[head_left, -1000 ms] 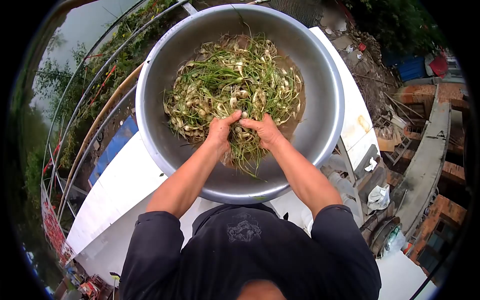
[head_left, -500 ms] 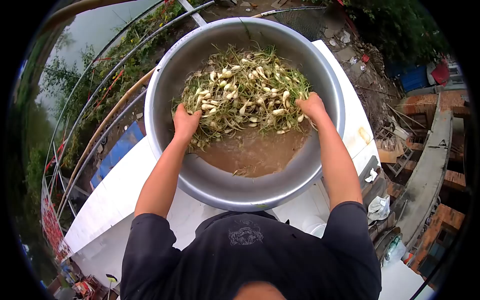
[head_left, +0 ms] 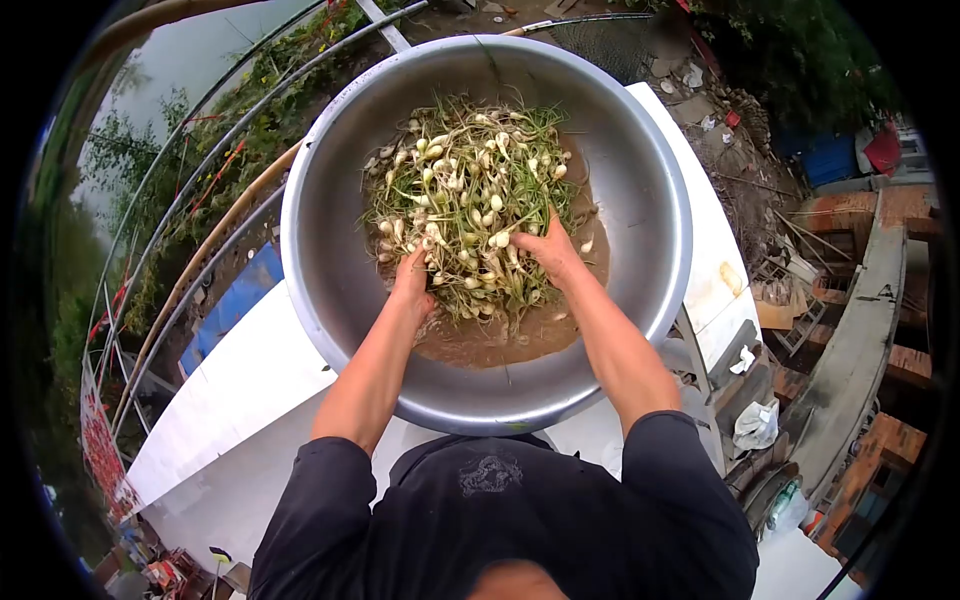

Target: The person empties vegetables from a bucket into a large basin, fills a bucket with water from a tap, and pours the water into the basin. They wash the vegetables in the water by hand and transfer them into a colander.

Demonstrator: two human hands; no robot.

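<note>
Person is wearing a dark charcoal long-sleeved cotton top (head_left: 500, 520), sleeves pushed up past elbows, faint printed emblem showing on chest.

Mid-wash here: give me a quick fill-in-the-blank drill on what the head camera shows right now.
1. The greens with white bulbs lie in a large round ____ basin.
2. The water under them looks muddy ____.
3. Both the left hand and the right hand press on the pile's ____ edge, the one toward the person.
4. The basin rests on a ____ surface.

Missing words: metal; brown; near; white
</note>
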